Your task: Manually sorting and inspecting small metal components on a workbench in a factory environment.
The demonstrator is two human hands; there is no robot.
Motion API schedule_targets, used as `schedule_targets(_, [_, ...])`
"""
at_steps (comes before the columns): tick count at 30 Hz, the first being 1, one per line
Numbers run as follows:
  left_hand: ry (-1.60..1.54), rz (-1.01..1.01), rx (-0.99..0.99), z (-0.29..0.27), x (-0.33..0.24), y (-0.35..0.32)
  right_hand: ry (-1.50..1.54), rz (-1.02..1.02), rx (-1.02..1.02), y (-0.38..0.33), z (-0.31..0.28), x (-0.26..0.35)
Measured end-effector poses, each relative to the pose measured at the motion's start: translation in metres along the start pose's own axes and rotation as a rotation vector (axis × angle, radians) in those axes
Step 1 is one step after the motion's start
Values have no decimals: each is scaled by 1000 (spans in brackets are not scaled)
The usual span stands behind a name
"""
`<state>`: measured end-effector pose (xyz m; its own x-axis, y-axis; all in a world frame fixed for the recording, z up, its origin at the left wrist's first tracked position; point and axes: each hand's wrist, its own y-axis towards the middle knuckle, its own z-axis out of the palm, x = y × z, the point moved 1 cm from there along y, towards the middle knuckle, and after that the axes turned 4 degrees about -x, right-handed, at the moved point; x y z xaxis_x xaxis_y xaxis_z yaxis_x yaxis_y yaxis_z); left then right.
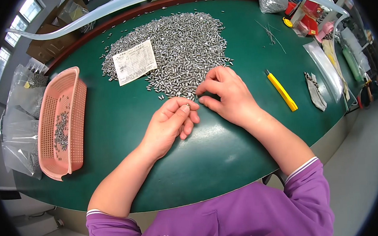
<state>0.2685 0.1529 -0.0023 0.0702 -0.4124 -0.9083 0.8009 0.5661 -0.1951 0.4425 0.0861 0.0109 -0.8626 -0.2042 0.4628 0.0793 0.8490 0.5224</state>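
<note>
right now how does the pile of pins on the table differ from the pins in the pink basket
The pile of pins is large and dense, lying loose on the green table; the pins in the basket are few and thinly scattered, held inside the pink basket. The pile carries a paper slip and sits by both hands; the basket pins lie bare, away from the left hand and right hand. Both are small silvery metal pins.
</note>
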Motion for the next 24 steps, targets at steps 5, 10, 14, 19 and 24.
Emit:
schedule_targets(5, [19,13,8,0,0,0,-15,-47,2,-1,2,-1])
schedule_targets(10, [31,22,6,0,0,0,-18,-46,-12,-1,1,0])
schedule_targets(14, [27,3,0,1,-2,-1,-1,-6,-15,-1,0,2])
schedule_targets(19, [18,-5,-15,1,-2,-1,100,-13,-90,1,-6,12])
schedule_targets(24, [16,10,-20,1,0,-1,346,-8,33,-2,-4,16])
